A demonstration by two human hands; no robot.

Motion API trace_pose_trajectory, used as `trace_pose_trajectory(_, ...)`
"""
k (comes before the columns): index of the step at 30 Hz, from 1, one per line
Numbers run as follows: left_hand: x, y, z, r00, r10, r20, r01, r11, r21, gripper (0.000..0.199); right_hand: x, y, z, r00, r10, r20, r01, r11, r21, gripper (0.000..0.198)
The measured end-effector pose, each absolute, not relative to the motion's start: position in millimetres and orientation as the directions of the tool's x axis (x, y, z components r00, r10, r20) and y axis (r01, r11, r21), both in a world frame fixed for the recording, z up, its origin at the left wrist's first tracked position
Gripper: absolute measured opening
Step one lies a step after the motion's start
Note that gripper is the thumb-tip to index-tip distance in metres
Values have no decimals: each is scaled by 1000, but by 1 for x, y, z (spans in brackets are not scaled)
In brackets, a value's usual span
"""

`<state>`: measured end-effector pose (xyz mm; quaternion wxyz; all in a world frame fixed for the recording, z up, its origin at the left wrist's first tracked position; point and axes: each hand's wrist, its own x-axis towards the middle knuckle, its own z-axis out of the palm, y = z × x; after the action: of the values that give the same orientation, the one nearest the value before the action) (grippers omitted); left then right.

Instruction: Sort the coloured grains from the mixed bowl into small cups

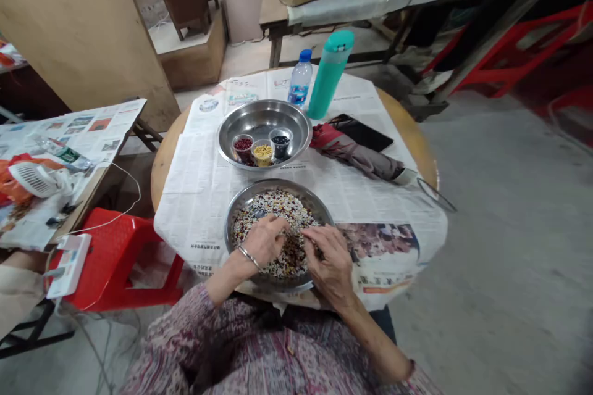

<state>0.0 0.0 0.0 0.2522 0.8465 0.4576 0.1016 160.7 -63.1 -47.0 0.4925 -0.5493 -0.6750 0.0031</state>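
Observation:
A metal basin [231, 245] full of mixed beans and white grains [278, 203] stands at the near edge of the round table. Over the mix, my left hand [265, 241], with a silver bangle at its wrist, has its fingers curled together in a pinch; what they hold is too small to name. My right hand [331, 262] is bent over the basin's right side, thumb and fingertips drawn in, their contents unclear. Behind is a second metal basin [264, 112] with three small clear cups: one of red beans [243, 145], one of yellow beans [262, 154], one of black beans [280, 143].
Newspaper [194, 191] covers the table. A blue-capped water bottle [301, 80] and a teal flask [330, 74] stand behind the basins. To the right lie a folded umbrella [356, 154] and a dark flat object [364, 132]. A red stool [115, 271] carries a power strip [69, 265].

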Motion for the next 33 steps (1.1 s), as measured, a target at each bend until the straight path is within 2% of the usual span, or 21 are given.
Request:
trace_pose_trajectory(4, 3, -21, 4, 762, 643, -71, 598, -658, 456, 18, 161, -66, -51, 152, 708, 690, 693, 421, -585, 23)
trace_pose_trajectory(6, 6, -21, 7, 837, 540, -87, 531, -766, 361, 16, 161, -67, -52, 175, 699, 693, 677, 426, -600, 24)
trace_pose_trajectory(8, 10, -13, 8, 866, 494, -80, 497, -830, 254, 20, 161, -68, -52, 188, 698, 691, 668, 425, -611, 25)
trace_pose_trajectory(12, 16, 14, 8, 837, 546, -36, 546, -829, 119, 26, 161, -67, -52, 180, 705, 686, 668, 424, -611, 25)
trace_pose_trajectory(16, 11, 25, 9, 670, 740, -64, 742, -666, 73, 24, 162, -67, -54, 177, 718, 673, 661, 420, -622, 22)
trace_pose_trajectory(19, -2, 16, 14, 524, 846, -100, 852, -521, 55, 20, 162, -67, -55, 180, 718, 672, 661, 418, -623, 20)
trace_pose_trajectory(22, -17, -4, 21, 427, 894, -134, 904, -423, 60, 17, 162, -68, -55, 188, 723, 665, 657, 410, -632, 18)
trace_pose_trajectory(25, -25, -24, 26, 426, 887, -179, 903, -405, 144, 44, 162, -68, -56, 190, 738, 648, 655, 396, -644, 18)
trace_pose_trajectory(27, -25, -35, 26, 480, 851, -214, 872, -434, 227, 62, 162, -69, -56, 190, 743, 642, 658, 390, -645, 18)
trace_pose_trajectory(28, -23, -39, 25, 520, 823, -228, 846, -462, 266, 65, 162, -69, -57, 190, 744, 640, 659, 387, -645, 18)
trace_pose_trajectory(29, -20, -41, 23, 564, 791, -237, 818, -495, 294, 62, 162, -69, -57, 192, 745, 639, 659, 384, -647, 18)
trace_pose_trajectory(33, 1, -33, 11, 710, 679, -185, 699, -649, 302, 25, 162, -69, -58, 187, 739, 647, 658, 395, -641, 18)
